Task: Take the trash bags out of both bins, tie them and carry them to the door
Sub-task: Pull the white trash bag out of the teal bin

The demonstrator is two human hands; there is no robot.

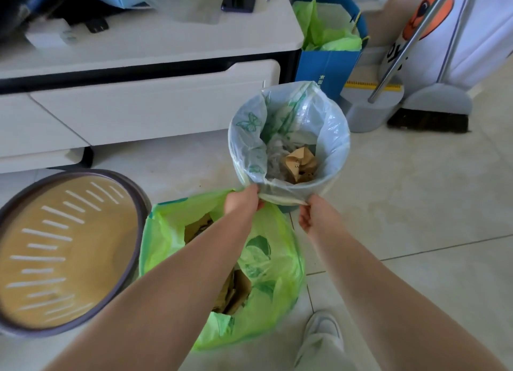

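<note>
A pale blue-white trash bag (330, 126) with green butterfly prints lines a round bin on the floor, crumpled brown paper (301, 162) inside. My left hand (243, 202) pinches the bag's near rim, folded over the bin edge. My right hand (312, 213) grips the same rim just to the right. Nearer to me a green trash bag (266, 262) lines a second bin, brown paper scraps inside; my left forearm crosses over it.
A brown slotted bin (66, 248) with a dark rim lies at the left. A white low cabinet (155, 101) stands behind. A blue paper bag (327, 65) with green tissue, a grey dustpan (372, 109) and a broom (435, 104) stand at the back right. My shoe (323, 329) rests on the tiled floor.
</note>
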